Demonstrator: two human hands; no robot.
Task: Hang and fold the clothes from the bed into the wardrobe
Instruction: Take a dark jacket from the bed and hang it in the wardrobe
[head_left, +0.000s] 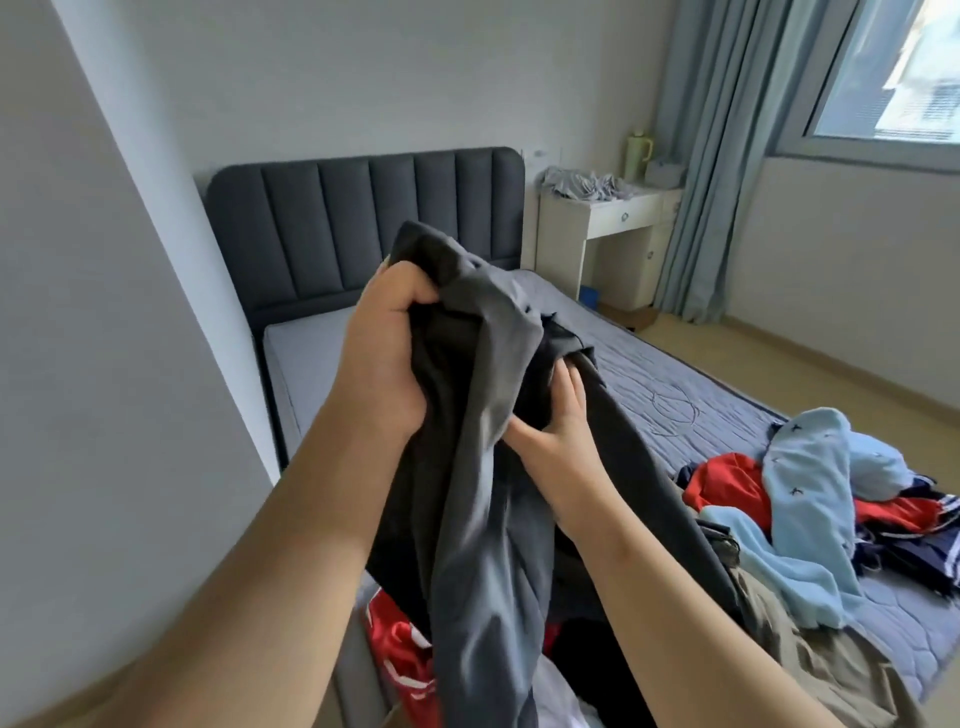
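A dark grey garment (483, 467) is held up in the centre of the frame, above the near end of a bed (675, 384), its length hanging down in long folds towards the bottom edge. The left hand (382, 353), just left of centre, is closed in a fist round the bunched top of the garment. The right hand (553, 441), lower and just right of centre, has its fingers reaching up into a darker fold, their tips hidden by the cloth, and its thumb spread to the left under the grey fabric; whether it actually grips the cloth cannot be told.

At the lower right, more clothes lie heaped on the quilted blue-grey bed cover: a light blue garment (810, 493) draped over a red garment (732, 483), with a khaki garment (810, 654) nearer the bottom edge. Another piece of red cloth (400, 649) shows at the bottom centre, behind the hanging grey fabric.

A dark padded headboard (332, 223) stands at centre left. In the upper right, a white desk (613, 213) carries crumpled cloth and a pale green jug (638, 156), beside blue curtains (727, 156) and a window (893, 78).
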